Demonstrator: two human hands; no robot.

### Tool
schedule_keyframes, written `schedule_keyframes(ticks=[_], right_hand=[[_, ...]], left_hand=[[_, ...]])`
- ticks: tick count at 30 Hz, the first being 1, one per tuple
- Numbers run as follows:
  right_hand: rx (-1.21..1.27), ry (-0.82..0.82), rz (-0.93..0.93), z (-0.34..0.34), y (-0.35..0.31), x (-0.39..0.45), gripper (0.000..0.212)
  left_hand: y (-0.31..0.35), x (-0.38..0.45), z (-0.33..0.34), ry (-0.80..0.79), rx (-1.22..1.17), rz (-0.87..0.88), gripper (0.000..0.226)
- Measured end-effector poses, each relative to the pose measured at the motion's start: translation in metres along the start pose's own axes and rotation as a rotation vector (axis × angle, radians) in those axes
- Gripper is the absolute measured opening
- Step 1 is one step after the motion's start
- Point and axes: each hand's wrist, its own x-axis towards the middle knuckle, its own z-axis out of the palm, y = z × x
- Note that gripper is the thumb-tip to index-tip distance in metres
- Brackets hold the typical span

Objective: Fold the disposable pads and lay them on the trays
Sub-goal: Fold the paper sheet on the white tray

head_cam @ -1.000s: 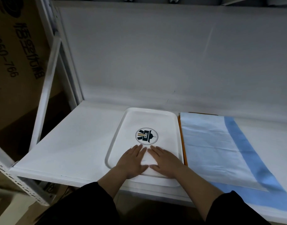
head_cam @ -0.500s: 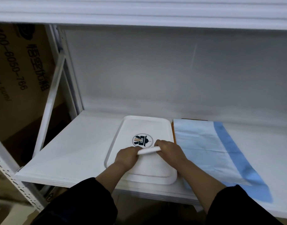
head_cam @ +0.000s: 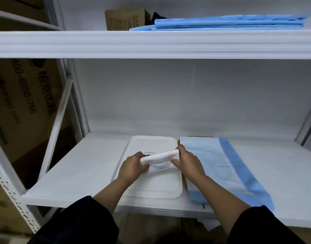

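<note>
Left hand curled round the left end of a white folded pad, thumb side toward the middle. Right hand pinching the pad's right end, fingers wrapped over the top of the roll, thumb underneath. Pad lifted just above the white tray, bunched into a loose roll between the 2 hands, a flap hanging below toward the tray floor. Dark round logo on the tray floor mostly hidden behind the pad and the left hand. Tray flat on the lower shelf, long side running away from the camera, near edge close to the shelf's front lip. Just right of the tray, a thin orange edge showing between the tray and a spread-out pad, pale blue with a darker blue border along its right and near sides; near corner of that sheet hanging over the shelf front. Right forearm crossing the sheet's left part. Dark sleeves at the bottom of the view. On the upper shelf, a stack of blue folded pads toward the right and a small cardboard box behind its left end. Large printed cardboard carton beyond the rack's white left upright.
</note>
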Motion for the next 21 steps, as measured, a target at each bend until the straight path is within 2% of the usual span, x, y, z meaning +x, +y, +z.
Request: schedule_keyframes(ticks=[4, 7, 10, 15, 21], right_hand=[[0.031, -0.012, 0.041, -0.011, 0.003, -0.02, 0.034], [0.045, -0.033, 0.049, -0.016, 0.005, -0.036, 0.028], [0.096, -0.026, 0.072, -0.018, 0.008, -0.05, 0.024], [0.112, -0.032, 0.089, -0.017, 0.009, -0.075, 0.026], [-0.022, -0.124, -0.008, -0.007, 0.015, -0.108, 0.026]], left_hand=[[0.011, -0.015, -0.006, 0.054, -0.198, -0.038, 0.024], [0.02, -0.027, -0.008, 0.082, -0.294, -0.042, 0.03], [0.028, -0.044, -0.009, 0.098, -0.225, 0.022, 0.027], [0.032, -0.07, -0.014, 0.069, 0.076, 0.133, 0.029], [0.031, -0.093, -0.015, -0.007, 0.041, 0.249, 0.026]])
